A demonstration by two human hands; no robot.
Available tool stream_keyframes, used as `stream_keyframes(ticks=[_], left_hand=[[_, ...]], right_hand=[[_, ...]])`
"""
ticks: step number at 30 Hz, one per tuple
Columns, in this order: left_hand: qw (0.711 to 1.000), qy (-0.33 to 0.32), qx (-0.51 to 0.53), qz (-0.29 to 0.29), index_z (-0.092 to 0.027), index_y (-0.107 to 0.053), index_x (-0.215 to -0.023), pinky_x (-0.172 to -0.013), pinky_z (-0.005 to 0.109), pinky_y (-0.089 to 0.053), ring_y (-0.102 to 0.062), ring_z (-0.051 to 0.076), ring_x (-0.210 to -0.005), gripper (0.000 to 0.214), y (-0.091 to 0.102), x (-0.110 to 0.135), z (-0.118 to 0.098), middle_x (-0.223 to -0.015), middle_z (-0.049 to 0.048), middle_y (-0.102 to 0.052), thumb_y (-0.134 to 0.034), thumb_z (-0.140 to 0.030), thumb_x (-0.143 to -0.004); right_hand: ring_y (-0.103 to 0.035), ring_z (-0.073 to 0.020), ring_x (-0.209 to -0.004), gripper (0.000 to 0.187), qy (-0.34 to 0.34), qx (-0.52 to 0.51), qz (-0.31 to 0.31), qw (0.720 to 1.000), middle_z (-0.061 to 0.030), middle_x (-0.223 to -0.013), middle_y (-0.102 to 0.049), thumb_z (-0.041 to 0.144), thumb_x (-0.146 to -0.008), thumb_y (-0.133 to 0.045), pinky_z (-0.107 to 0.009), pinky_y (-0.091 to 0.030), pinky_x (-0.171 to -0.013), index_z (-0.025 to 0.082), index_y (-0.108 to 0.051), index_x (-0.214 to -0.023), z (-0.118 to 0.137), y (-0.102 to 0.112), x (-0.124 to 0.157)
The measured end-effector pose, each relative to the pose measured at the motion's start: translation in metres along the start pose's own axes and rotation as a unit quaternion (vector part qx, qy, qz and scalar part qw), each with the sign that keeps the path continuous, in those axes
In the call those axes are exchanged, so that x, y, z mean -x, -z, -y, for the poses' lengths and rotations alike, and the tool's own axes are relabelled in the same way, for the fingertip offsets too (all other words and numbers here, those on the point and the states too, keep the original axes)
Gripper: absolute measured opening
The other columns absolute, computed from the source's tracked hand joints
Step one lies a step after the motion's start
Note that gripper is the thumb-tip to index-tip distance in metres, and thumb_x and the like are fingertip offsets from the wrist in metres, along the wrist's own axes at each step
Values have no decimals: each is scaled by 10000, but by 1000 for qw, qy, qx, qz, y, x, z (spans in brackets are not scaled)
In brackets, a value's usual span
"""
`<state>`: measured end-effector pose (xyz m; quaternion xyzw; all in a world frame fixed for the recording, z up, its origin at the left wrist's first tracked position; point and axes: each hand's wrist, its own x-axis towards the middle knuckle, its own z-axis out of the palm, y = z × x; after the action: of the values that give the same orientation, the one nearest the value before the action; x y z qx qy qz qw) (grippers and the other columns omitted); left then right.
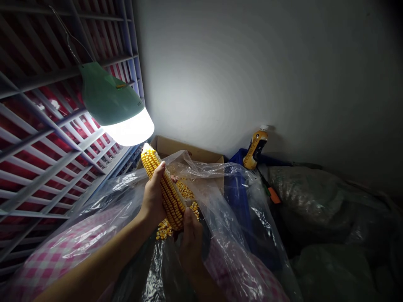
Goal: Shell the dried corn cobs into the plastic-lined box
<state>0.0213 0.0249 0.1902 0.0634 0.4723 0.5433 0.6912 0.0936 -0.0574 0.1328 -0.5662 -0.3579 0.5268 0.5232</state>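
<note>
A yellow corn cob (170, 196) slants across the middle of the view, its top end pointing up and left. My left hand (154, 191) is wrapped round its upper half, thumb lying along the kernels. At the lower end, my right hand (190, 237) presses its thumb on the kernels, with its other fingers mostly hidden behind the cob. A pale strip without kernels shows along the cob's right side. Loose corn kernels (185, 189) lie below on a clear plastic sheet (217, 209), which is spread over my lap and into a cardboard box.
A lit green lamp (113, 94) hangs at the left from a slatted plastic crate (63, 155). The cardboard box (189, 149) stands against the wall. Right of it are a blue crate (234, 193), a yellow drink bottle (255, 149), an orange-tipped tool (273, 195) and filled sacks (315, 201).
</note>
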Motion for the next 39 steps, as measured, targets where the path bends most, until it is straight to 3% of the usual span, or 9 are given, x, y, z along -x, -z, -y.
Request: stream_keyframes(ticks=[7,10,12,16,20,28,35,39], left_hand=[[1000,-25,9,2,-163,-539,-628,-419,229,-443,-557,134,-466,319,-1,-2,-4,-518,-7,-557,-648,-459,-580],[999,-50,9,-1,-169,-545,-658,-439,232,-460,-577,147,-504,293,0,-3,-6,-525,-7,-562,-645,-436,-592],[999,-33,-3,1,-164,-540,-644,-434,245,-464,-567,148,-479,311,0,-2,-6,-538,11,-577,-629,-458,-599],[999,18,-36,11,-159,-535,-630,-382,257,-438,-533,144,-413,347,0,1,-3,-557,35,-594,-604,-499,-607],[999,20,-28,18,-170,-546,-663,-410,242,-454,-561,145,-462,324,0,1,1,-552,10,-580,-630,-477,-603],[998,14,-39,43,-187,-563,-701,-453,213,-472,-608,163,-598,283,1,-2,3,-552,4,-570,-642,-445,-616],[996,38,-59,49,-161,-563,-662,-369,246,-432,-517,130,-395,312,3,-3,3,-562,32,-588,-629,-460,-607],[996,53,-36,56,-166,-572,-687,-409,246,-457,-574,161,-495,301,2,-2,2,-557,22,-575,-634,-448,-601]], right_hand=[[-393,-107,-450,451,-8,27,10,1000,17,-554,-404,599,-808,-285,-228,-319,-400,194,-459,-710,5,3,-2],[-401,-108,-472,552,20,73,66,995,-1,-566,-440,673,-765,-261,-222,-299,-409,173,-487,-706,13,13,-11],[-417,-107,-513,561,25,111,115,987,-9,-588,-473,685,-729,-338,-210,-305,-435,153,-514,-700,22,20,-16],[-474,-110,-586,439,-4,156,150,976,-8,-659,-544,554,-690,-552,-198,-373,-527,126,-576,-786,40,25,-19],[-503,-125,-622,389,14,157,161,974,-15,-674,-565,485,-758,-504,-203,-392,-563,118,-600,-845,46,23,-14],[-459,-111,-575,501,32,124,109,986,-18,-635,-556,563,-770,-411,-198,-345,-502,109,-614,-831,25,18,-10],[-513,-127,-620,448,26,157,121,980,-31,-666,-582,513,-818,-387,-204,-380,-540,127,-613,-853,24,19,-9],[-489,-122,-527,569,-22,55,59,997,-36,-579,-551,566,-834,-273,-209,-358,-464,129,-627,-747,18,17,-10]])
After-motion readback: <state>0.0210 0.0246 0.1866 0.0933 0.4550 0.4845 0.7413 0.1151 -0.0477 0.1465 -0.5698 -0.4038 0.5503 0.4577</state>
